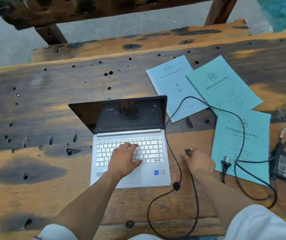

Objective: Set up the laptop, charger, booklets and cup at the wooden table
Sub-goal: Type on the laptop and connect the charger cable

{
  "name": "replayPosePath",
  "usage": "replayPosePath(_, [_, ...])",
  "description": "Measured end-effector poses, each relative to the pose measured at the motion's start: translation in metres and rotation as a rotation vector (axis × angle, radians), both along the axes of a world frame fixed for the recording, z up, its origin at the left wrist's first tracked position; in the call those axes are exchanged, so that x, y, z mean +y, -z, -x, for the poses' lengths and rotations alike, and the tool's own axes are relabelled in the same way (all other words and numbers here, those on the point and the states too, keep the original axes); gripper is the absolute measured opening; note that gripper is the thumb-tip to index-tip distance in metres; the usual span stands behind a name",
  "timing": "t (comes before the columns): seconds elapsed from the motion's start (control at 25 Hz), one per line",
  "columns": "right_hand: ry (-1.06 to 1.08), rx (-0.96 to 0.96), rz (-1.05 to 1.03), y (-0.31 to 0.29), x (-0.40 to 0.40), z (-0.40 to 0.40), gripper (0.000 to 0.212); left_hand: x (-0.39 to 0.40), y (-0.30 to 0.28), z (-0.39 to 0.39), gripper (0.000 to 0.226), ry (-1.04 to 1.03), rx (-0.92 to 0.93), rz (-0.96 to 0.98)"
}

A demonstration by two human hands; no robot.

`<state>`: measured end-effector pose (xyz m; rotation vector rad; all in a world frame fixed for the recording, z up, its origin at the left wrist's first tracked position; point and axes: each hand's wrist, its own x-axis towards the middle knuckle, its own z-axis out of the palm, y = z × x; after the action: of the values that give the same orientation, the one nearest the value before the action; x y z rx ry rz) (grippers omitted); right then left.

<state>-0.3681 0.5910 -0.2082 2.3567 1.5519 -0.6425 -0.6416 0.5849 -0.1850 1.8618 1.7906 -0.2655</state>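
Laptop (pixel 130 146) sits open, screen dark, mid wooden counter (pixel 34 104). Left hand (pixel 124 161) rests flat on keyboard, fingers relaxed, grip open. Right hand (pixel 199 164) pinches charger plug (pixel 188 151) just right of laptop. Cable loops over three blue booklets (pixel 222 87) to charger brick (pixel 281 163) at far right.

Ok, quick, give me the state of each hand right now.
Left hand: open, fingers resting on the laptop keyboard.
Right hand: closed, grip pinching the charger's barrel plug.
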Motion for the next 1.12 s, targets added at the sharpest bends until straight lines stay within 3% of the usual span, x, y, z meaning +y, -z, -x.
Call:
replayPosePath(0.28, [-0.083, 0.036, -0.039, 0.021, 0.013, -0.004, 0.031, 0.014, 0.01, 0.003, 0.061, -0.031, 0.027, 0.064])
replayPosePath(0.44, [0.034, 0.059, -0.145, 0.009, 0.023, -0.011, 0.033, 0.015, 0.014, -0.001, 0.061, -0.001, 0.008, 0.066])
replayPosePath(0.56, [0.109, 0.261, -0.319, -0.015, 0.026, 0.006, 0.027, 0.012, 0.016, -0.005, 0.06, 0.013, -0.018, 0.056])
replayPosePath(0.64, [0.043, 0.417, -0.368, -0.032, 0.025, 0.032, 0.023, 0.009, 0.018, -0.006, 0.058, 0.032, -0.027, 0.062])
replayPosePath(0.84, [-0.218, 0.54, -0.152, -0.026, 0.02, 0.099, 0.024, 0.004, 0.019, -0.007, 0.06, 0.105, -0.037, 0.036])
replayPosePath(0.96, [0.037, 0.546, -0.116, -0.01, 0.026, 0.105, 0.025, 0.012, 0.018, -0.008, 0.069, 0.16, -0.005, 0.029])
replayPosePath(1.12, [0.285, 0.399, -0.144, 0.003, 0.032, 0.079, 0.029, 0.029, 0.019, -0.025, 0.081, 0.237, 0.009, 0.032])
